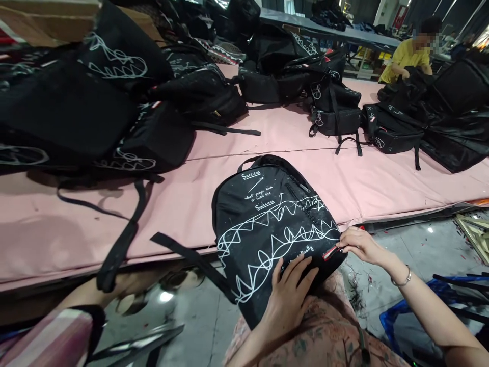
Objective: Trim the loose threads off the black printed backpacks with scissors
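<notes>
A black backpack (pixel 267 224) with white scribble lines and the word "Success" lies on my lap and against the edge of the pink table (pixel 267 148). My left hand (pixel 288 293) rests flat on its lower front, fingers spread and open. My right hand (pixel 359 244) is at the bag's right edge, with its fingers pinched on a small red and white tag (pixel 330 252) sewn to the side. A loose black strap (pixel 191 257) trails from the bag to the left.
Piles of similar black backpacks (pixel 95 102) cover the table's left and back, with more (pixel 336 107) at the right. A person in a yellow shirt (pixel 408 56) works at the far right. Blue material (pixel 416 311) lies on the grey floor by my right arm.
</notes>
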Demonstrator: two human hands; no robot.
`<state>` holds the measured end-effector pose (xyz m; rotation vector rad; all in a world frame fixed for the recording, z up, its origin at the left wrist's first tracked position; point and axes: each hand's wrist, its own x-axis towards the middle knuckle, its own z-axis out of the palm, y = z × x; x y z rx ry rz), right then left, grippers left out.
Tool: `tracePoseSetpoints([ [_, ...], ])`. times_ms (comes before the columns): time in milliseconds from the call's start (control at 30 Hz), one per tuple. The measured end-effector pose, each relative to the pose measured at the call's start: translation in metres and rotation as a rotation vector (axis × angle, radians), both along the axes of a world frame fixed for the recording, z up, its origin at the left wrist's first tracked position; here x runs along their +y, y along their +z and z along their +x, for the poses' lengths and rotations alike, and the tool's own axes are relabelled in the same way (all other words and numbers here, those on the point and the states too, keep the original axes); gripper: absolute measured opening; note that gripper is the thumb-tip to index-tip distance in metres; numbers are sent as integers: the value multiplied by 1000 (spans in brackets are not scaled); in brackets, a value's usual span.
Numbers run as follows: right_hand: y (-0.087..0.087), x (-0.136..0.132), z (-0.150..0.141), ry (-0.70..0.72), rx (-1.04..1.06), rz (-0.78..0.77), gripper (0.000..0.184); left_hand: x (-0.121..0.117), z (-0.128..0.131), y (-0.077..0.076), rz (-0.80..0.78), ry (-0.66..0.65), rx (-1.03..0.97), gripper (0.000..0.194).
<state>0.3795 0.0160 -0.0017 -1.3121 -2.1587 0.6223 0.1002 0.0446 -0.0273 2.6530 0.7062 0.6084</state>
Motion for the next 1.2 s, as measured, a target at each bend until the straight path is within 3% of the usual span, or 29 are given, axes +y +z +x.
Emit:
tracePoseSetpoints([
  [433, 9, -6, -18, 1, -183, 17, 25, 1, -3, 19, -33, -8, 73, 39],
  [567, 7, -9, -21, -11, -71, -5, 23, 2, -4, 19, -33, -15, 93, 40],
  [667, 7, -7, -9, -127, 74, -125, 20, 2, -6, 16, -16, -31, 125, 48],
  [800, 11, 1, 22, -272, 156, -414, 27, 1, -6, 12, 13, -8, 121, 50],
  [967, 18, 14, 42, -223, 157, -656, 31, -1, -4, 9, -9, 20, 106, 49],
  [1200, 29, 34, 33, -76, 177, -748, 27, 0, -4, 12, -9, 15, 111, 51],
])
